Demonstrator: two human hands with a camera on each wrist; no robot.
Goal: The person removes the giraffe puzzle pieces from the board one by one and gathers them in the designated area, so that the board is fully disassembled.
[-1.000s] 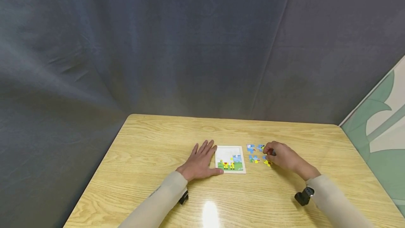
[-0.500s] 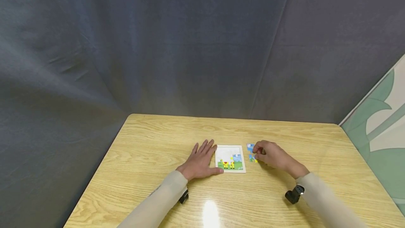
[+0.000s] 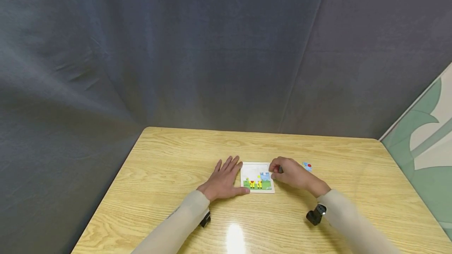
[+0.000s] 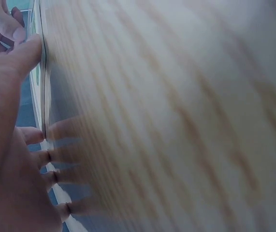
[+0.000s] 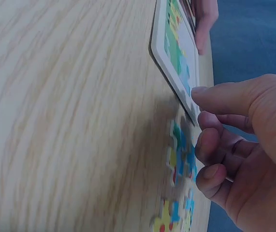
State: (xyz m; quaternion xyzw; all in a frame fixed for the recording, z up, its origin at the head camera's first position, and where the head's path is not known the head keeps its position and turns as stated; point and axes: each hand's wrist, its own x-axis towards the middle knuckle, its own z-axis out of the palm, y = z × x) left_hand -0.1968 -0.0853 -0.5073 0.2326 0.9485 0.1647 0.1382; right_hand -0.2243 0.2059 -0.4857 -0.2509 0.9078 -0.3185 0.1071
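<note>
Wooden table (image 3: 169,144): your left hand (image 3: 223,182), fingers spread, touches the puzzle board (image 3: 251,170); your right hand (image 3: 291,173) curls at right (pinching? can't tell).

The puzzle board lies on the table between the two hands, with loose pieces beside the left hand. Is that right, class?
Not quite: the loose pieces are beside the right hand, as the right wrist view shows. The puzzle board does lie on the table between the hands.
</note>
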